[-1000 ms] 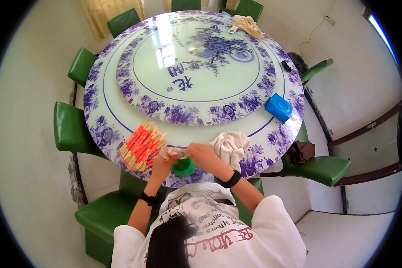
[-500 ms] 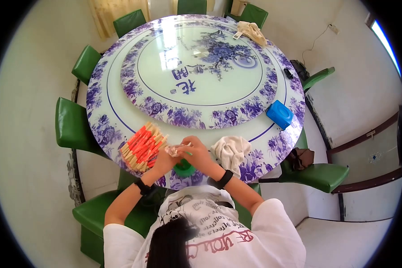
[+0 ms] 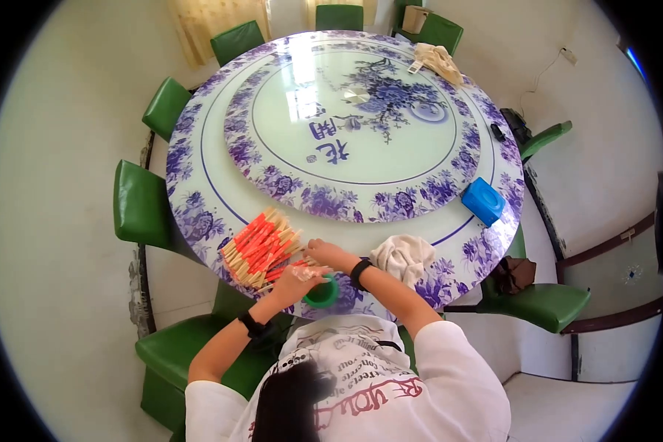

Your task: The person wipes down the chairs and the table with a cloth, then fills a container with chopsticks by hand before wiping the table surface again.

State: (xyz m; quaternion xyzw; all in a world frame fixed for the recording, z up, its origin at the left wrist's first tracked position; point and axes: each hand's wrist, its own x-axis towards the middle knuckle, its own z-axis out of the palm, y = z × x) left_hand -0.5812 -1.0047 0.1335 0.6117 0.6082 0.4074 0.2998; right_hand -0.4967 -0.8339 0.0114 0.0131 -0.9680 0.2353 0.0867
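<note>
A heap of chopsticks in red-banded clear wrappers lies on the table's near left edge. Just right of it, my left hand is closed, with crumpled clear plastic wrapping and a bit of red at its fingers. My right hand reaches across above it, fingers bent and pressed together beside the heap's right end. What those fingers pinch, if anything, is too small to make out. Under the hands stands a round green container, partly covered by my left hand. A crumpled whitish cloth lies right of my right forearm.
The round floral table carries a raised glass turntable. A blue box sits at the right, and a beige cloth bag at the far edge. Green chairs surround the table; a brown bag rests on one.
The view has shifted, so the table appears further right. My hands have moved apart slightly; the left has dropped nearer the green container, while the right has moved toward the chopstick heap.
</note>
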